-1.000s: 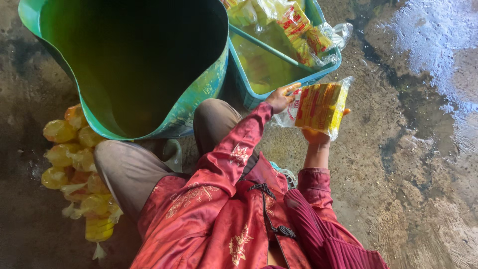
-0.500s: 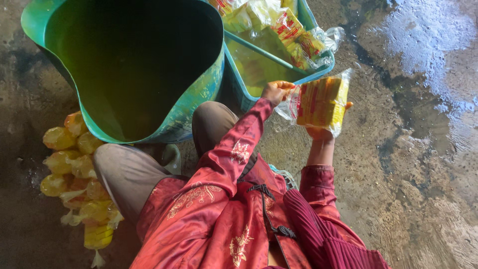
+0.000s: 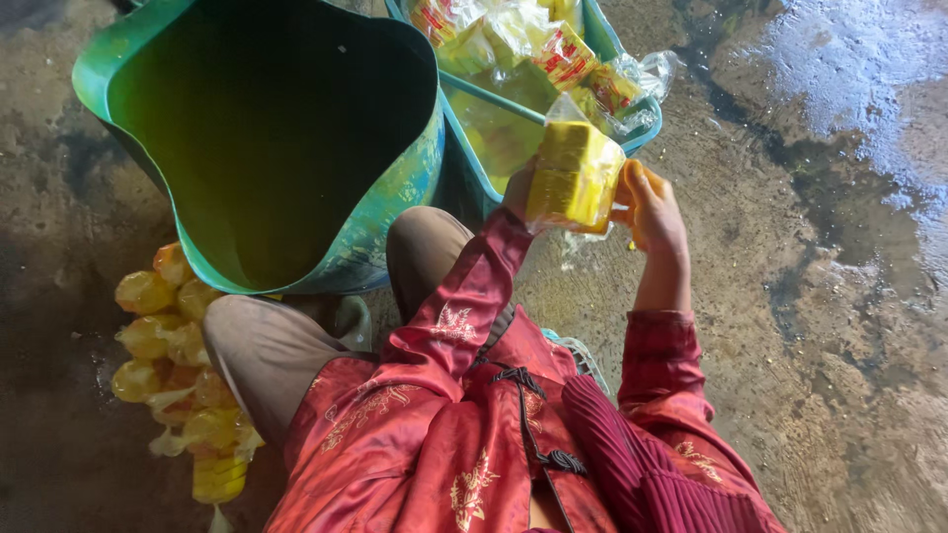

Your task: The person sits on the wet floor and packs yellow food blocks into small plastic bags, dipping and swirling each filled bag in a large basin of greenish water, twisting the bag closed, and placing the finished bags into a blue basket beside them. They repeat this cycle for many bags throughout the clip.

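Both hands held a clear pouch [image 3: 575, 176] filled with yellow liquid, raised just in front of the knees at about one o'clock from the centre of the view. The right hand [image 3: 652, 209] was closed on the pouch's right side, fingers curled round its edge and wet with yellow. The left hand [image 3: 517, 192] was mostly hidden behind the pouch; it touched the left side, but whether its fingers gripped could not be told. The pouch's twisted top pointed toward twelve o'clock, over the near rim of a teal crate [image 3: 632, 123]. In the crate, at twelve to one o'clock, lay more pouches [image 3: 513, 39], some with red and yellow print, over a pool of yellow liquid. At ten to eleven o'clock stood a large green tub [image 3: 395, 207], dark inside, its wall touching the crate and leaning against the person's left knee [image 3: 425, 242]. At eight o'clock a heap of small tied yellow bags [image 3: 173, 365] lay on the floor just beside the left thigh. The person wore a red patterned jacket [image 3: 464, 434] and grey-brown trousers. The concrete floor [image 3: 839, 296] was wet and stained, with a pale shine at two o'clock.
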